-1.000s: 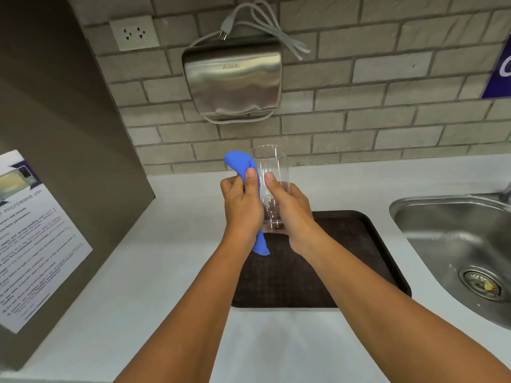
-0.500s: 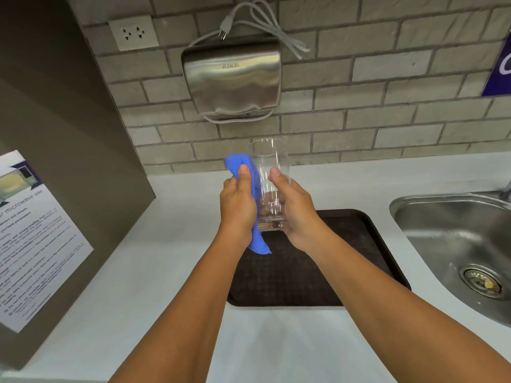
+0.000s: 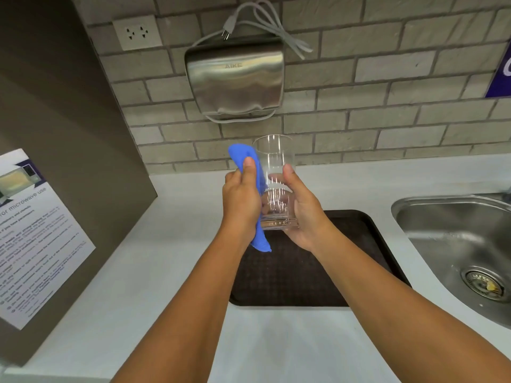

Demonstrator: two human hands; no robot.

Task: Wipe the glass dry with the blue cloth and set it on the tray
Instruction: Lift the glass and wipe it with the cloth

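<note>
Head view, looking down over a pale desk (image 3: pixel 154 313). Clear glass (image 3: pixel 275 172) held upright in the air, above the far edge of a dark brown tray (image 3: pixel 367 244), not touching it. Right hand (image 3: pixel 302 214) wrapped around the lower right side of the glass, thumb up along the near wall, fingertips showing through from the far side; grip closed on the glass. Left hand (image 3: pixel 242 201) pressed against the left wall of the glass with the blue cloth (image 3: pixel 243 154) sandwiched between palm and glass; grip closed on the cloth, thumb on top of it. Cloth bunched above the thumb near the rim, its loose tail hanging out below the wrist, over the tray. Nothing resting on the tray. Steel sink (image 3: pixel 453 244) set into the desk at right, drain strainer visible. Brushed-metal hand dryer (image 3: pixel 235 81) mounted on the grey brick wall behind, its unplugged cord looped over the top, a white socket (image 3: pixel 137 32) up to its left. Printed microwave notice (image 3: pixel 30 230) stuck on the brown panel at far left.
</note>
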